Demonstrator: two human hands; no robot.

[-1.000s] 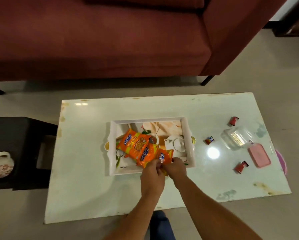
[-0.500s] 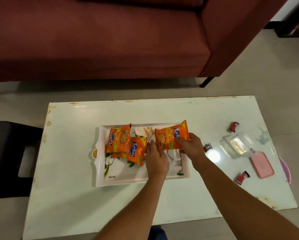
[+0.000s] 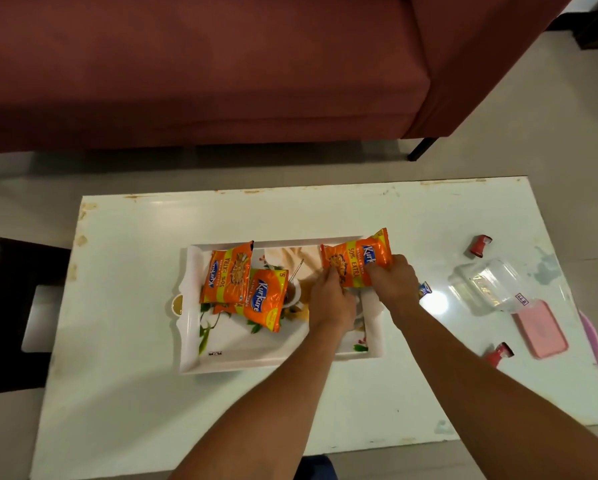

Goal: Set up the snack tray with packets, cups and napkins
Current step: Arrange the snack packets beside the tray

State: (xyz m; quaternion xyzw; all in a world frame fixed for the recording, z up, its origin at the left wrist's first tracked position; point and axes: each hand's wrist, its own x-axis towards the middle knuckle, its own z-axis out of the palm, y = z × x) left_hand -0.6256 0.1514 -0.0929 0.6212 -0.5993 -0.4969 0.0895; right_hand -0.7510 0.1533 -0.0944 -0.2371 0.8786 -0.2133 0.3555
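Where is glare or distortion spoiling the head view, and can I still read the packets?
Head view: a bright lamp reflection sits on the table right of the tray, beside the clear container; wide-angle bending curves the table edges; packet print in both hands stays readable; the sofa is dim.

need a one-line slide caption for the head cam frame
Both hands, left hand and right hand, hold an orange snack packet over the white tray.

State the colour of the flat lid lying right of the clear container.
Pink lid, best seen in the head view.
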